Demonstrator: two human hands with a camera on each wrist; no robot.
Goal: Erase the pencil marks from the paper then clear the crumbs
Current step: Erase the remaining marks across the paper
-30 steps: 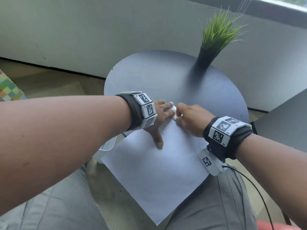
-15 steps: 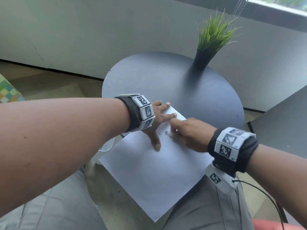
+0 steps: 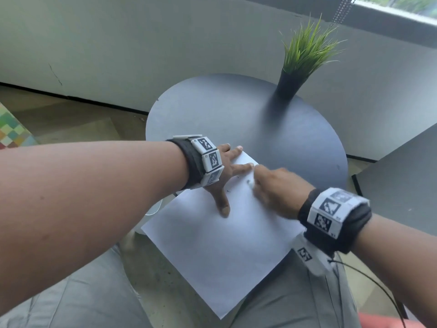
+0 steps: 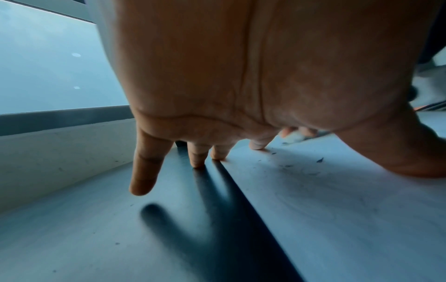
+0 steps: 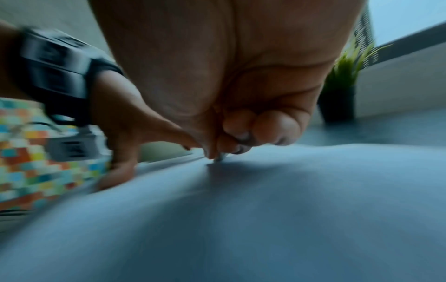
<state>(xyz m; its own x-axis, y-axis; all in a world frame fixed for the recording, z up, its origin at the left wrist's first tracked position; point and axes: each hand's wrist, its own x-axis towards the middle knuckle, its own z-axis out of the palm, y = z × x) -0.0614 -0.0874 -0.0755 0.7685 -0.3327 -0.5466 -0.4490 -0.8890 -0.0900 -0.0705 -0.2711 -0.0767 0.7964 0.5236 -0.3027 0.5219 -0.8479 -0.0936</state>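
Now the sheet of white paper (image 3: pixel 220 252) lies on the round dark bench (image 3: pixel 236 119), and its near corner hangs over the bench edge above the person's lap. The left hand (image 3: pixel 224 176) is spread flat, with straight fingers and the thumb pressing down on the far part of the paper; it grips nothing. The right hand (image 3: pixel 274 190) is blurred in the head view, its fingers curled and pinching a small white eraser (image 3: pixel 250 183), whose tip touches the paper just beside the left index finger. In the left wrist view small dark crumbs (image 4: pixel 319 159) lie scattered on the paper between the thumb and the fingers. A green grass plant in a black pot (image 3: pixel 288 86) stands upright at the far side of the bench, well apart from both hands.
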